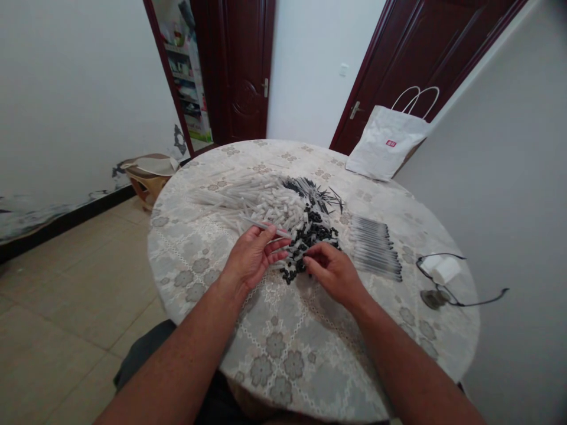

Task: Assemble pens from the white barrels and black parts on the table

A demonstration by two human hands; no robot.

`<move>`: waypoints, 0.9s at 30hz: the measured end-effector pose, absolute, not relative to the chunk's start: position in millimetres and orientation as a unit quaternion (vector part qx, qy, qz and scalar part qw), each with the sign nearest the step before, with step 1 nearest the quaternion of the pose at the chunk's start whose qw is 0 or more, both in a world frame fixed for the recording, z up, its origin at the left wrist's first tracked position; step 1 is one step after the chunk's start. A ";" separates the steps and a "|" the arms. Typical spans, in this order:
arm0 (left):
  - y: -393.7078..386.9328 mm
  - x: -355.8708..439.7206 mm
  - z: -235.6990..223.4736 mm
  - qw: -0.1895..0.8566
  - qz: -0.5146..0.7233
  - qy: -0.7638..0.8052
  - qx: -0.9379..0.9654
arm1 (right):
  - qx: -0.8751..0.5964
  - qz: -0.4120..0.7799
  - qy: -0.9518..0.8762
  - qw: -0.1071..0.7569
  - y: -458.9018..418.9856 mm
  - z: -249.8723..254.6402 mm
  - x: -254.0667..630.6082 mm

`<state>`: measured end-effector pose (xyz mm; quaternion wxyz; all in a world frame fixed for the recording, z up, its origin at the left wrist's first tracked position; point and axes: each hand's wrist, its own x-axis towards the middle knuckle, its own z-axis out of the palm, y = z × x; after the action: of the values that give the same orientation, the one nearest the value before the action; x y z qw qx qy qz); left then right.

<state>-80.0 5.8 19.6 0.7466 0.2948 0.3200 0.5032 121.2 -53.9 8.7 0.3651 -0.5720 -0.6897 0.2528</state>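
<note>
Tube in left hand, long axis crosswise, pointing toward black pieces

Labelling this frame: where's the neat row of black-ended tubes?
In the head view, the row of black-ended tubes lies right of centre on the patterned tablecloth, between the right hand and the eyeglasses.

White paper bag near a dark red door, dark eyeglasses, shelves in the left background.
</note>
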 end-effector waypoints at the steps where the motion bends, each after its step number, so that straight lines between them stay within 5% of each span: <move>1: 4.8 -77.8 18.2 0.751 0.496 0.319 0.298 | -0.575 0.300 -0.645 0.404 -52.4 7.1 120.5; 4: 1.4 -70.9 14.8 0.760 0.479 0.323 0.296 | -0.551 0.394 -0.558 0.480 -48.6 1.7 115.1; 12: -4.3 -62.7 10.1 0.769 0.475 0.314 0.291 | -0.520 0.421 -0.500 0.550 -47.6 -3.0 104.8; 27: -6.8 -60.9 9.3 0.760 0.472 0.314 0.318 | -0.528 0.389 -0.511 0.555 -46.2 -5.9 106.0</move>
<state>-60.9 -6.8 9.3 0.7600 0.3176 0.3140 0.4723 106.0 -46.2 -5.9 0.5549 -0.5284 -0.5113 0.3892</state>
